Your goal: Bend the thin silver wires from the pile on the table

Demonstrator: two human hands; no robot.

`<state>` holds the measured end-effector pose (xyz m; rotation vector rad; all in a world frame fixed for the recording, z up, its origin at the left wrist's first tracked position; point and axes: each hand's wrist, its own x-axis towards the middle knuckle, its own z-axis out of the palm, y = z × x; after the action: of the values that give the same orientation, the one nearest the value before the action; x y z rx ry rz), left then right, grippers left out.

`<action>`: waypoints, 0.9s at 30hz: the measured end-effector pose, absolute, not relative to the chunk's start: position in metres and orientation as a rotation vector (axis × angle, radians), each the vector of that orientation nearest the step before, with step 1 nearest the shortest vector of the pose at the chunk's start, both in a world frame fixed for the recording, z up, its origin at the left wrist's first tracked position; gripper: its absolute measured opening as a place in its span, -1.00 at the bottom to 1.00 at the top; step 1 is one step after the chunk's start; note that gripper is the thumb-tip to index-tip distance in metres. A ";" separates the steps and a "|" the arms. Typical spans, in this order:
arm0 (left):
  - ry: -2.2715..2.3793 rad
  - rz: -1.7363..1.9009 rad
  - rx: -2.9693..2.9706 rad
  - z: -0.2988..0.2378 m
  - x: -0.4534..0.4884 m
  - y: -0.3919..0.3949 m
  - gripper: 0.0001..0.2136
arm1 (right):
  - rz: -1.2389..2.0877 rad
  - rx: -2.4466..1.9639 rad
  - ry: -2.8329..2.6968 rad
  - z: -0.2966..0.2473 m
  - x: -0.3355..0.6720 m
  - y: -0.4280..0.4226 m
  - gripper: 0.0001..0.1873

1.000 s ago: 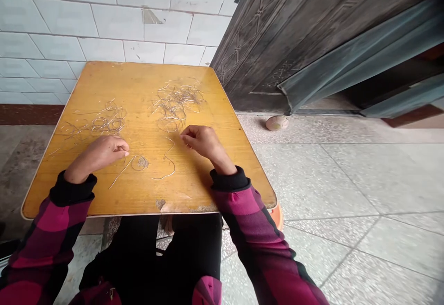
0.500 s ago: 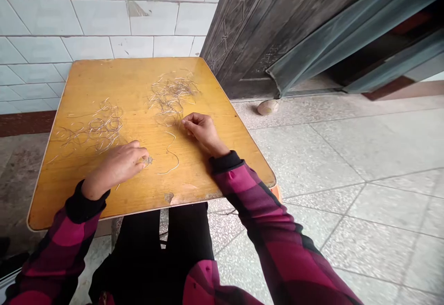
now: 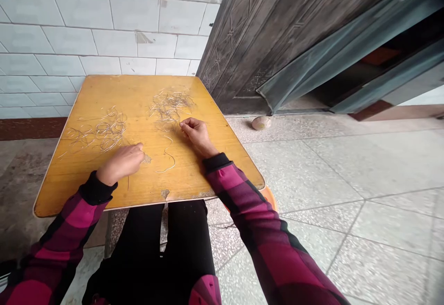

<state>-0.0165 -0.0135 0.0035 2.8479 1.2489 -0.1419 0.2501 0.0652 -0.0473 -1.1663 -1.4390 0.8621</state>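
Most of the thin wire sits in two tangles, a left tangle (image 3: 100,131) and a right tangle (image 3: 169,104), on the yellow wooden surface (image 3: 58,189); one loose strand (image 3: 168,157) lies apart, the right hand (image 3: 196,136) pinched at its far end; the left hand (image 3: 121,164) curls, any hold hidden.

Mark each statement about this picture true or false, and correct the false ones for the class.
1. A tangle of thin wire and a second tangle lie apart on the yellow wooden tabletop. True.
2. The left hand and right hand wear gloves. False: both hands are bare.
3. A single wavy wire strand lies between the two hands. True.
4. An orange basin stands on the tabletop. False: it shows below the table's near right corner, off the tabletop.
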 end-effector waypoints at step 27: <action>0.703 1.059 0.924 0.004 -0.024 0.017 -0.81 | 0.670 -0.728 -2.787 -0.005 0.209 -0.012 -0.73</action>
<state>-0.0239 0.0172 0.0038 0.9236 0.7026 1.0593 0.2089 -0.0121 -0.0055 -0.7277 -2.7874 0.6698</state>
